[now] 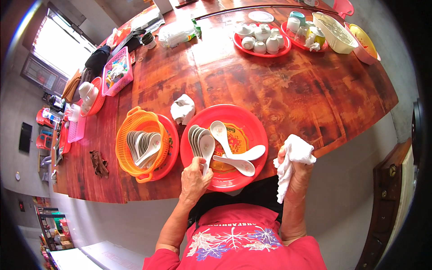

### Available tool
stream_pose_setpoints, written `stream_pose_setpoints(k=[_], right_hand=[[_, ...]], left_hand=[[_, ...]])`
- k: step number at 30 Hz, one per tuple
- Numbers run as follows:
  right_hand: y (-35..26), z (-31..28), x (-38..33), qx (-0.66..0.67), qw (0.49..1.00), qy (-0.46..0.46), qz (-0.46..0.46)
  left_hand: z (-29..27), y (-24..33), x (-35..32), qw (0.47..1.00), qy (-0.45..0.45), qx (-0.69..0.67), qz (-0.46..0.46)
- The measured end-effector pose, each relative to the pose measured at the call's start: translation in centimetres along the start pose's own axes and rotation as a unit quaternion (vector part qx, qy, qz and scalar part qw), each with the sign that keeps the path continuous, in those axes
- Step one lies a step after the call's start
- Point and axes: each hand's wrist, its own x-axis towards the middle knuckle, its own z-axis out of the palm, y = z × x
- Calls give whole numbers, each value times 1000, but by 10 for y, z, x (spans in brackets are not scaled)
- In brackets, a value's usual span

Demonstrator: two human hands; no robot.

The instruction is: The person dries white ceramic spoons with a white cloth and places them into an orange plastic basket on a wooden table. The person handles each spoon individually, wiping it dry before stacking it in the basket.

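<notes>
Our left hand [194, 177] has its fingers closed around the handles of a stack of white spoons [201, 145] on the red plate [252, 126]. Our right hand [294, 173] grips a white cloth [294, 153] beside it. Farther left, an orange basket [135, 123] holds more spoons on the table [292, 90].

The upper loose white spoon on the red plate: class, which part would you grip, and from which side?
Grip the white spoon by its long handle, probably coming from the right: its bowl points up-left beside the stacked spoons, while the handle end lies free over the red plate.
</notes>
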Motion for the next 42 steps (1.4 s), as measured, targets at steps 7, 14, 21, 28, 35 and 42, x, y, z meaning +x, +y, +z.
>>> stream_pose_setpoints(k=[7, 14, 21, 28, 35, 42], right_hand=[[5, 0, 1, 9, 1000, -19, 14], [7, -6, 2, 11, 1000, -26, 0], [4, -7, -1, 1, 1000, -18, -9], [2, -9, -2, 5, 1000, -9, -4], [9, -10, -2, -12, 1000, -13, 2], [8, -1, -8, -33, 999, -23, -1]], left_hand=[[-12, -4, -8, 998, -48, -37, -16], [-9, 25, 4, 963, 116, 192, 146], [26, 41, 31, 948, 89, 214, 216], [26, 30, 42, 955, 149, 28, 257], [2, 18, 31, 933, 164, 6, 320], [-45, 4, 10, 939, 86, 32, 331]])
